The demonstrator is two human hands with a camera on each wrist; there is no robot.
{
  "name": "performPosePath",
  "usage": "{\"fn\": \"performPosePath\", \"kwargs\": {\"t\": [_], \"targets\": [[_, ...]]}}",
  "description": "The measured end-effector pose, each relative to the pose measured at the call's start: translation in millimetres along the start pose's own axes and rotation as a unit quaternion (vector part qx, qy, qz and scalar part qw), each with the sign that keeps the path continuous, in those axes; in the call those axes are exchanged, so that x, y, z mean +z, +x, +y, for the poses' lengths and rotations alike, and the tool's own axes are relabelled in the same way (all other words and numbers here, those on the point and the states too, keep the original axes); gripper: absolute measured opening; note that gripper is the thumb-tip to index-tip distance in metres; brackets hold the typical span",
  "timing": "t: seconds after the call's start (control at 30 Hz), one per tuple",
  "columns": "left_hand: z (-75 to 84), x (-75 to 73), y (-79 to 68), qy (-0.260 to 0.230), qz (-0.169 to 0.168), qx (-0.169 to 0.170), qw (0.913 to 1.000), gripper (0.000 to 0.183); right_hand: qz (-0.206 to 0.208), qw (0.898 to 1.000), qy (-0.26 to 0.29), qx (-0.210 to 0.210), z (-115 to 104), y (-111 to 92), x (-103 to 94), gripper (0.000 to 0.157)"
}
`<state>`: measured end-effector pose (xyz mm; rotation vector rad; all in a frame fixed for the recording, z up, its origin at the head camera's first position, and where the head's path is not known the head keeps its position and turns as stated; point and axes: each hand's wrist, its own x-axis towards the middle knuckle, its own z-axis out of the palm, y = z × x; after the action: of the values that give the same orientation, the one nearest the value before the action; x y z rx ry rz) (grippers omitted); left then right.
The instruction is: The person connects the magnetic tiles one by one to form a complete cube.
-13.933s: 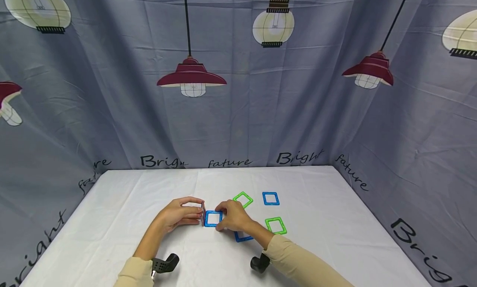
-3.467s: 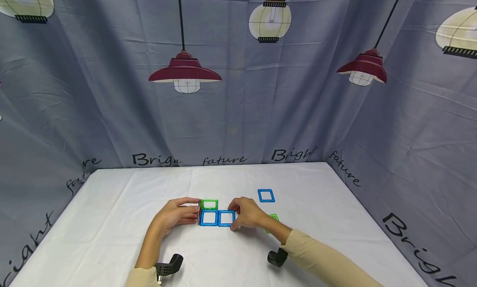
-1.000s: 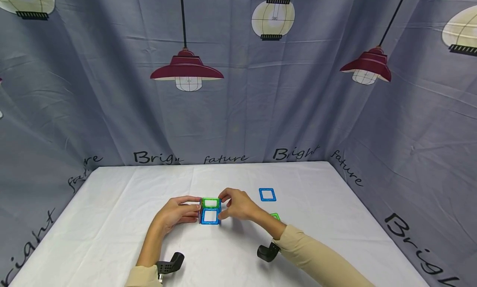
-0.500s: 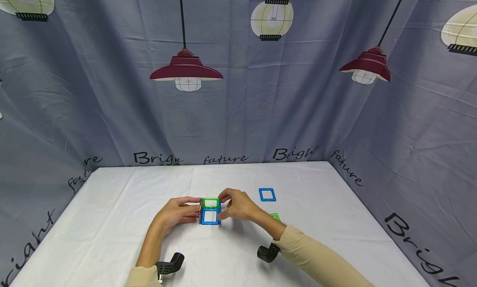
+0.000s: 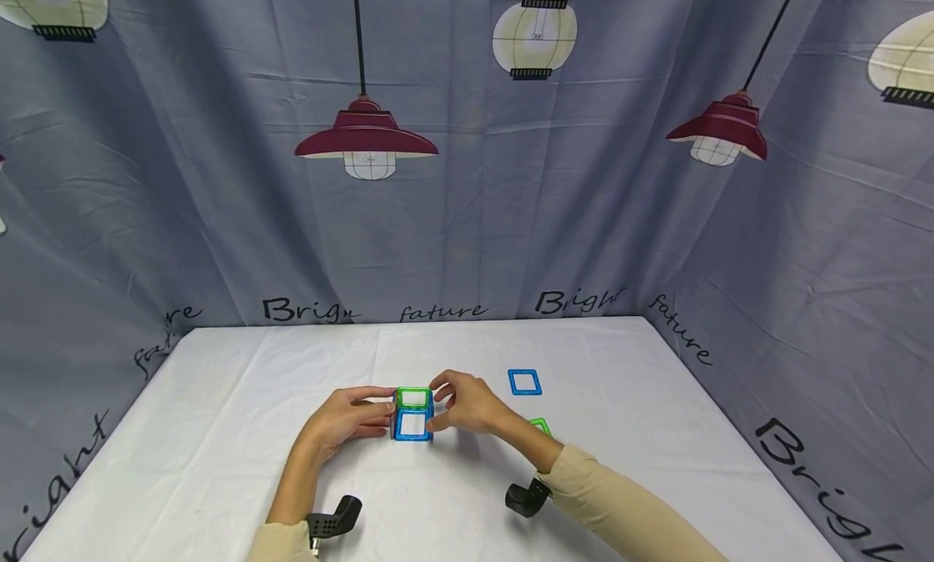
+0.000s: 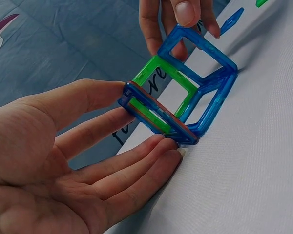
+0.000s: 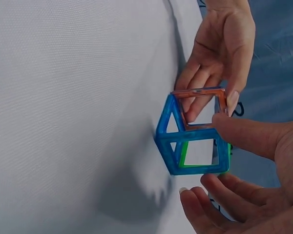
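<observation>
Spreading white to the foot of a grey-blue curtain (image 5: 438, 229) printed with red lamps (image 5: 366, 132) and black lettering (image 5: 443, 312), the bench (image 5: 219, 448) carries an open frame of square tiles (image 5: 413, 411) between the two hands. The left hand (image 5: 350, 418) has its grip closed on the edges of the reddish side panel (image 7: 200, 91), while the right hand (image 5: 470, 404) pinches the blue side panel (image 7: 198, 169) between thumb and fingers. Beyond lies a loose blue square (image 5: 525, 392); a green square (image 5: 541, 424) is partly hidden by the right forearm (image 5: 524, 439), the reddish panel is hard to make out from the head view, and both sleeves (image 5: 620, 505) run out of view.
</observation>
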<state>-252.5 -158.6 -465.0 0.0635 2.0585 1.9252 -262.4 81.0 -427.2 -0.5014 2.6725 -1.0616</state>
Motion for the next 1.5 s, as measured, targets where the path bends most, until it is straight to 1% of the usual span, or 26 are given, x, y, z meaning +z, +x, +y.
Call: {"fn": "performPosePath", "kwargs": {"t": [0.4,0.63,0.7,0.83,0.93,1.1,1.23,1.33,1.5], "targets": [[1.0,-0.2,-0.1,0.009,0.004,0.007,0.9999,0.048,-0.004,1.0,0.006,-0.003,1.6,-3.3,-1.9,0.056],[0.8,-2.9,0.1,0.002,-0.006,0.006,1.0,0.048,-0.004,1.0,0.006,0.0,5.5,-0.5,-4.5,0.054],[1.6,-3.5,-0.2,0.005,-0.004,0.006,1.0,0.046,-0.001,1.0,0.005,0.0,6.8,0.3,-5.9,0.049],[3.6,-3.7,-2.7,0.019,0.005,0.014,0.9997,0.039,0.008,1.0,0.004,0.004,8.6,0.9,-8.6,0.031],[3.8,-4.1,-3.5,0.024,0.006,0.019,0.9995,0.034,0.022,1.0,0.012,0.009,10.2,1.9,-9.5,0.019],[2.6,-4.3,-3.9,0.027,-0.019,0.018,0.9993,0.03,0.051,0.998,0.028,0.014,14.4,6.7,-8.6,0.011],[2.9,-3.7,-3.7,0.035,-0.042,0.014,0.9984,0.031,0.07,0.997,0.026,0.018,17.6,12.6,-8.3,0.01],[3.7,-3.0,-3.7,0.041,-0.061,0.013,0.9972,0.031,0.077,0.996,0.027,0.025,18.5,16.8,-8.4,0.011],[4.7,-1.7,-4.4,0.038,-0.101,0.013,0.9941,0.031,0.077,0.995,0.039,0.046,17.8,21.6,-8.6,0.013]]}}
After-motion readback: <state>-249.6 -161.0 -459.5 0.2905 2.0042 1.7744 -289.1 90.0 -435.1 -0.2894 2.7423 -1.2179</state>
